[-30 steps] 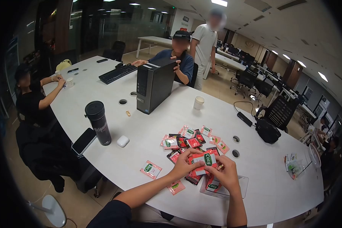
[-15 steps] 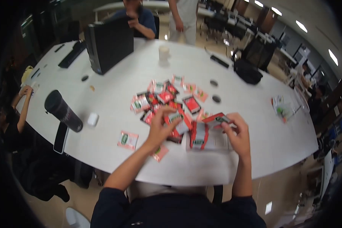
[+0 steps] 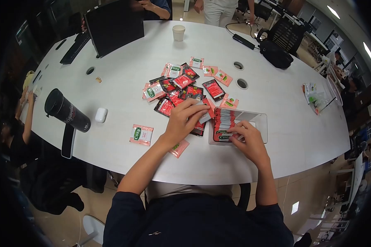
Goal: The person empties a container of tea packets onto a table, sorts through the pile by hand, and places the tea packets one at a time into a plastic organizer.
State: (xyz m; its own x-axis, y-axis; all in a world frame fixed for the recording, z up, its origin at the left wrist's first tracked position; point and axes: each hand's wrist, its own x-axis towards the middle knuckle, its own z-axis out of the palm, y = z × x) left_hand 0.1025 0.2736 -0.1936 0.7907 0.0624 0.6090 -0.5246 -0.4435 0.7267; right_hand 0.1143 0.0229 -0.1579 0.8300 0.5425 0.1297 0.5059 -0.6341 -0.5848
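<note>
A clear plastic box (image 3: 257, 123) stands before me, with a row of red and black Cozy sachets (image 3: 224, 118) upright along its left side. My right hand (image 3: 250, 142) reaches into it, thumb and fingers closed on the right edge of the front sachet (image 3: 223, 135). Just left of the box, my left hand (image 3: 184, 120) pinches a red and white sachet (image 3: 208, 111). Beyond it lies a loose pile of red, black and pink sachets (image 3: 181, 81). A pink Cozy sachet (image 3: 142, 134) lies apart on the left; another pink one (image 3: 179, 148) is partly under my left forearm.
On the left are a dark tumbler (image 3: 68, 111), a phone (image 3: 68, 142) and a white earbud case (image 3: 101, 115). Paper cups (image 3: 178, 33), a black computer case (image 3: 115, 29) and a black bag (image 3: 276, 53) stand farther back. People are around the table.
My right hand has lowered its sachet from above into the box, at the front of the row. My left hand stays beside the pile with a sachet. The view has tilted down.
</note>
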